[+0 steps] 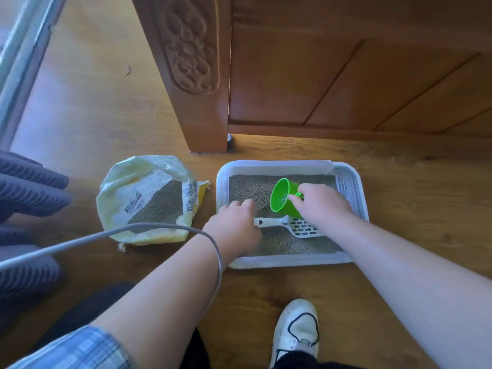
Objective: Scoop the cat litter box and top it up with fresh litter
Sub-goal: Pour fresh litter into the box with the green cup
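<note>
A white litter box (223, 187) filled with grey-brown litter (247, 187) sits on the wooden floor. My right hand (320, 202) holds a green cup (282, 195) by its handle, tipped on its side over the litter with its mouth facing left. My left hand (234, 222) grips the handle of a white slotted scoop (300, 226) that lies across the litter near the box's front. An open yellow-white litter bag (149, 198), with grey litter showing inside, lies on the floor just left of the box.
A carved wooden furniture leg (191, 75) and panel (346, 75) stand right behind the box. A grey cable (106, 234) crosses my left forearm. Grey cushioned items (26, 198) sit at far left. My white shoe (295, 331) rests in front of the box.
</note>
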Demonstrator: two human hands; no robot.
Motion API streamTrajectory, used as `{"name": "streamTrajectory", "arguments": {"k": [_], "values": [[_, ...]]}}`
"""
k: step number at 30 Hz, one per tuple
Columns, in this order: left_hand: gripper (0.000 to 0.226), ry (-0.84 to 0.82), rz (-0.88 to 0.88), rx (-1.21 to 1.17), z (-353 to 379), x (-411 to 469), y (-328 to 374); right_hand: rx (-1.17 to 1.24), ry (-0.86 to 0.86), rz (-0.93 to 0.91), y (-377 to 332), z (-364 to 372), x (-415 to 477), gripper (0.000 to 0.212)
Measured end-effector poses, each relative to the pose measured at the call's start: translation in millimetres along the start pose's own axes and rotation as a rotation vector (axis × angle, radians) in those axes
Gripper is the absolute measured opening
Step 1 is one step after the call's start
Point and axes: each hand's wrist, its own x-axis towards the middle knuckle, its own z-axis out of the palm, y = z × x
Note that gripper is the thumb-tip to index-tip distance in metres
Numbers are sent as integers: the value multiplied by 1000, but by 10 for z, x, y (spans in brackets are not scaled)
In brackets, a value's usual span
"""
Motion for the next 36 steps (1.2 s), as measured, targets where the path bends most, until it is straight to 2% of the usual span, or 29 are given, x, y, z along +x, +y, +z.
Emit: {"name": "streamTrajectory", "arguments": {"k": [7,15,23,30,34,36], "values": [[43,56,-25,-58,-71,41,-63,-51,-20,68,43,-1,157,41],[44,28,-34,-68,-94,72,-39,-173,-21,28,-62,-66,197,42],[44,36,-26,-68,-111,31,-74,-171,1,-32,-71,-82,230,41],[43,42,-27,-70,-97,-20,-73,-343,38,42,28,-191,218,41],[42,40,-2,-61,-85,-10,-20,-347,111,-23,62,-210,172,34],[44,28,6,-57,-73,-6,2,-333,143,-56,27,-213,134,38]]}}
